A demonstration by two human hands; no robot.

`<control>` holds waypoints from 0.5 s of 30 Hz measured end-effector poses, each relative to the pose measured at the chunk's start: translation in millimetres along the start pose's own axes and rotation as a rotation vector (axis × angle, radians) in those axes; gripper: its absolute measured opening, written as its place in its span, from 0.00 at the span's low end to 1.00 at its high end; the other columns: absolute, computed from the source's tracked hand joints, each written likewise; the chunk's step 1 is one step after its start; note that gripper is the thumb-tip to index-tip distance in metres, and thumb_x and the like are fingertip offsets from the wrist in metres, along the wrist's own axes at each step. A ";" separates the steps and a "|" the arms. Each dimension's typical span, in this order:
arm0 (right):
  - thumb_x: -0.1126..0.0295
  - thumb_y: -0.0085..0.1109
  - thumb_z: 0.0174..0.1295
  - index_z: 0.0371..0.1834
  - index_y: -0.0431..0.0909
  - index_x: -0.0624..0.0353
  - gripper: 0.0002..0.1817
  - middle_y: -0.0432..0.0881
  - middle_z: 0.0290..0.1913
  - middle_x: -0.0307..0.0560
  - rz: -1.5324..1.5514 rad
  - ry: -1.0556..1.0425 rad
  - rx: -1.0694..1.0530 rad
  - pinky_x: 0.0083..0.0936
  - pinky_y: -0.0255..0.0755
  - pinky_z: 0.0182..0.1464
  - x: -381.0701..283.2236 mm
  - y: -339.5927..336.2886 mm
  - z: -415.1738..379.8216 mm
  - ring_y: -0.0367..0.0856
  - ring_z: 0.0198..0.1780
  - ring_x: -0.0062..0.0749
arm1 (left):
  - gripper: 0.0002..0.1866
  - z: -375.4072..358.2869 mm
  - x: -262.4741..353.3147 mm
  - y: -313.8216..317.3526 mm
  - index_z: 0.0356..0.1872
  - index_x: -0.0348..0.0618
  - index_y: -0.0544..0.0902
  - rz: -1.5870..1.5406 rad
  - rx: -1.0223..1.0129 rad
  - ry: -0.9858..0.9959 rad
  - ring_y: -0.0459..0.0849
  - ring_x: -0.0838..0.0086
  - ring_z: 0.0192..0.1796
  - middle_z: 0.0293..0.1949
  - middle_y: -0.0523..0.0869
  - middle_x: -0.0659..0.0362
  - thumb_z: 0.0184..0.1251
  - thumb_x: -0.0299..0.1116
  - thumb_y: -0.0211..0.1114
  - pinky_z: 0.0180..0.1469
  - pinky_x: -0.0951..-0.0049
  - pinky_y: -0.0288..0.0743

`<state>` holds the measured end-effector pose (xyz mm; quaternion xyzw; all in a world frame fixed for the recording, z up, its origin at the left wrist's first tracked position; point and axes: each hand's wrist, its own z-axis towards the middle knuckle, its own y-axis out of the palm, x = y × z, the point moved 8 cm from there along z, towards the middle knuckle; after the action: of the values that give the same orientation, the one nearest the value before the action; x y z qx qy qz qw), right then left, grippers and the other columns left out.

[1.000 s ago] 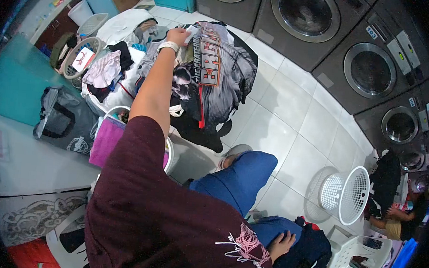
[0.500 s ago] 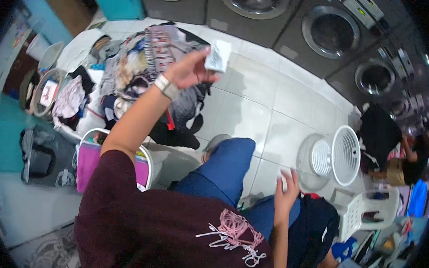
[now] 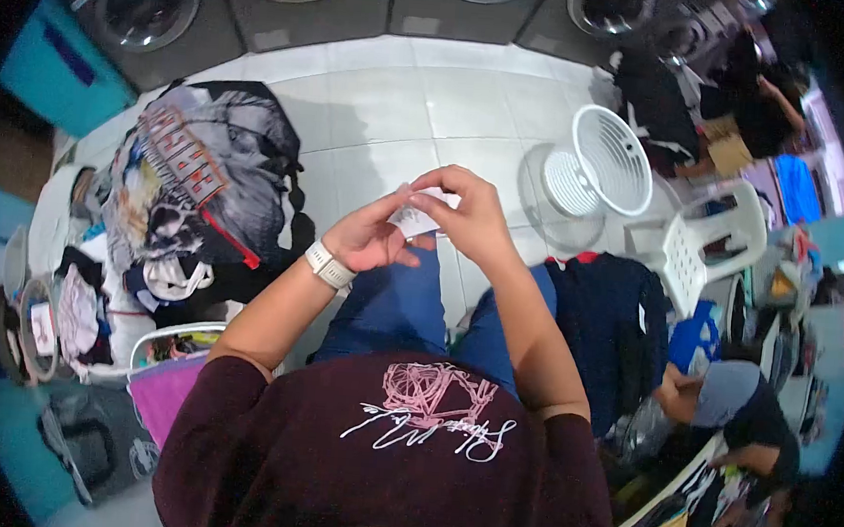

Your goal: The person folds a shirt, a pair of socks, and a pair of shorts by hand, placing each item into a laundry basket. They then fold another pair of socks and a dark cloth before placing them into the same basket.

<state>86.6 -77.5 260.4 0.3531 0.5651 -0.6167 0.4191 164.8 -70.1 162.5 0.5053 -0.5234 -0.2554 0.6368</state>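
Note:
A small white paper (image 3: 417,221) with dark marks is held between both hands above the person's blue-trousered legs. My left hand (image 3: 370,235), with a pale watch on its wrist, grips the paper's left side between thumb and fingers. My right hand (image 3: 460,210) pinches the paper's upper right part, its fingers bent over the edge. To the left lies a large pile of dark and grey clothes (image 3: 244,143), apart from both hands.
Front-loading machines (image 3: 146,9) line the far side. A white basket (image 3: 612,159) stands on the tiled floor, near a white chair (image 3: 702,249). Dark clothes (image 3: 604,320) lie at right. Other people are on the right, one with a bent arm (image 3: 785,105).
My left hand has come down and nearer the body with the paper. My right hand has risen from the lap and taken hold of the paper too. The view has turned right.

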 end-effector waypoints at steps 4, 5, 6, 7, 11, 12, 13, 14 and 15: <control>0.73 0.61 0.52 0.32 0.78 0.62 0.06 0.76 0.25 0.37 0.136 0.095 0.131 0.13 0.64 0.29 37.9 -1.9 -19.4 0.69 0.26 0.16 | 0.40 -2.3 -15.4 -1.3 0.60 0.48 0.60 0.128 0.053 0.044 0.77 0.64 0.49 0.49 0.75 0.56 0.54 0.68 0.45 0.44 0.63 0.77; 0.75 0.61 0.53 0.32 0.77 0.63 0.06 0.78 0.27 0.36 0.232 0.207 0.149 0.10 0.66 0.31 52.6 -1.6 -23.4 0.70 0.28 0.13 | 0.42 -3.6 -9.1 3.2 0.61 0.49 0.59 0.132 0.085 0.144 0.76 0.66 0.50 0.49 0.75 0.56 0.52 0.69 0.45 0.47 0.64 0.75; 0.74 0.60 0.54 0.33 0.76 0.64 0.06 0.76 0.26 0.35 0.269 0.169 0.180 0.10 0.63 0.28 53.0 -1.0 -24.4 0.67 0.26 0.12 | 0.38 -10.3 1.6 12.3 0.60 0.44 0.62 0.241 0.176 0.280 0.74 0.74 0.50 0.48 0.76 0.58 0.55 0.61 0.55 0.49 0.71 0.71; 0.74 0.60 0.54 0.33 0.76 0.64 0.06 0.76 0.26 0.35 0.260 0.172 0.199 0.10 0.63 0.28 56.1 -1.8 -27.8 0.67 0.26 0.12 | 0.38 -7.6 0.5 9.4 0.60 0.44 0.62 0.240 0.159 0.267 0.74 0.74 0.50 0.48 0.76 0.58 0.55 0.61 0.55 0.49 0.71 0.71; 0.73 0.59 0.55 0.33 0.77 0.62 0.05 0.74 0.24 0.32 0.282 0.230 0.258 0.10 0.56 0.25 73.4 2.7 -32.9 0.63 0.24 0.10 | 0.18 -11.0 19.1 4.4 0.49 0.38 0.74 0.647 0.354 0.412 0.73 0.82 0.45 0.43 0.78 0.62 0.57 0.31 0.64 0.45 0.81 0.68; 0.73 0.59 0.55 0.32 0.76 0.62 0.05 0.74 0.24 0.31 0.260 0.228 0.252 0.10 0.57 0.25 70.1 3.7 -32.1 0.63 0.24 0.09 | 0.16 -11.3 24.2 3.5 0.47 0.37 0.75 0.632 0.382 0.446 0.74 0.82 0.43 0.42 0.79 0.62 0.58 0.29 0.63 0.46 0.81 0.68; 0.72 0.60 0.55 0.32 0.76 0.61 0.05 0.74 0.24 0.31 0.240 0.230 0.247 0.10 0.57 0.25 69.0 4.7 -32.1 0.63 0.24 0.09 | 0.13 -11.1 27.8 4.3 0.46 0.36 0.76 0.616 0.411 0.476 0.75 0.82 0.42 0.40 0.79 0.62 0.59 0.27 0.61 0.46 0.81 0.68; 0.72 0.60 0.55 0.31 0.76 0.61 0.05 0.74 0.25 0.31 0.195 0.241 0.253 0.10 0.57 0.25 71.5 3.8 -31.2 0.63 0.24 0.09 | 0.10 -10.5 31.3 9.0 0.41 0.34 0.78 0.626 0.417 0.515 0.76 0.82 0.38 0.36 0.81 0.61 0.59 0.24 0.61 0.43 0.83 0.69; 0.72 0.60 0.55 0.31 0.76 0.61 0.05 0.74 0.25 0.31 0.195 0.253 0.272 0.10 0.57 0.25 73.7 3.8 -30.3 0.63 0.24 0.09 | 0.11 -9.8 32.8 8.4 0.44 0.34 0.77 0.719 0.409 0.499 0.76 0.81 0.41 0.39 0.81 0.60 0.60 0.24 0.59 0.46 0.82 0.68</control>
<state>59.5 -56.2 188.5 0.5340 0.4878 -0.5947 0.3510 182.7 -91.5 184.1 0.4532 -0.5356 0.2180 0.6784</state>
